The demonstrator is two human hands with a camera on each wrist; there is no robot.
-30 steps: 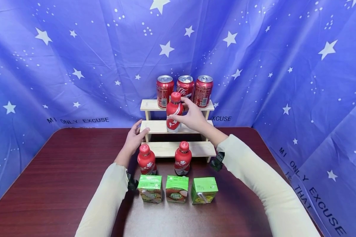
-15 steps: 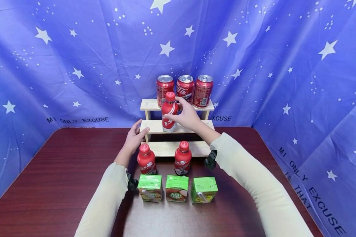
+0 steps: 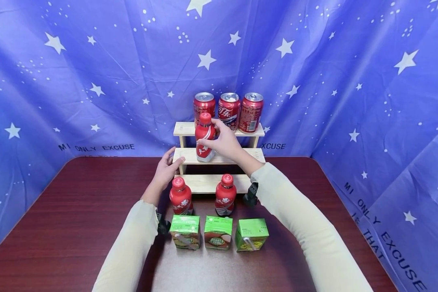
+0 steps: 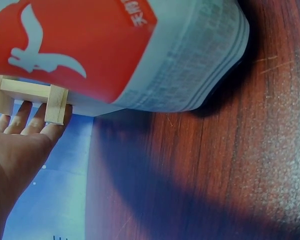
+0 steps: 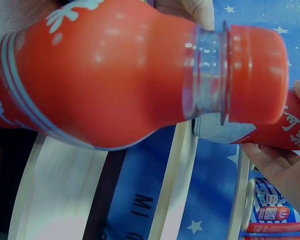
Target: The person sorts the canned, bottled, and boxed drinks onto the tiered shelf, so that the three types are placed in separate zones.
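Note:
My right hand [image 3: 224, 142] grips a red plastic bottle [image 3: 203, 136] with a red cap, thumb in front and fingers round its far side. The bottle is upright, its base right at the middle tier of a three-tier wooden stand [image 3: 237, 157]. At the left end of that tier my left hand [image 3: 166, 167] holds the stand, thumb over the board. In the left wrist view, the left fingers [image 4: 35, 120] lie along a wooden leg [image 4: 56, 105]. The right wrist view shows the held bottle [image 5: 297, 122] partly hidden behind a nearer bottle [image 5: 115, 75].
Three red cans [image 3: 228, 109] stand on the top tier. Two more red bottles, left [image 3: 181, 198] and right [image 3: 225, 196], stand on the table [image 3: 76, 227] before the stand. Nearer are three green drink cartons [image 3: 217, 235]. A blue starry curtain [image 3: 106, 73] hangs behind.
My right hand has moved left with the bottle along the middle tier, from near its centre to left of centre. The left hand has kept its place on the stand.

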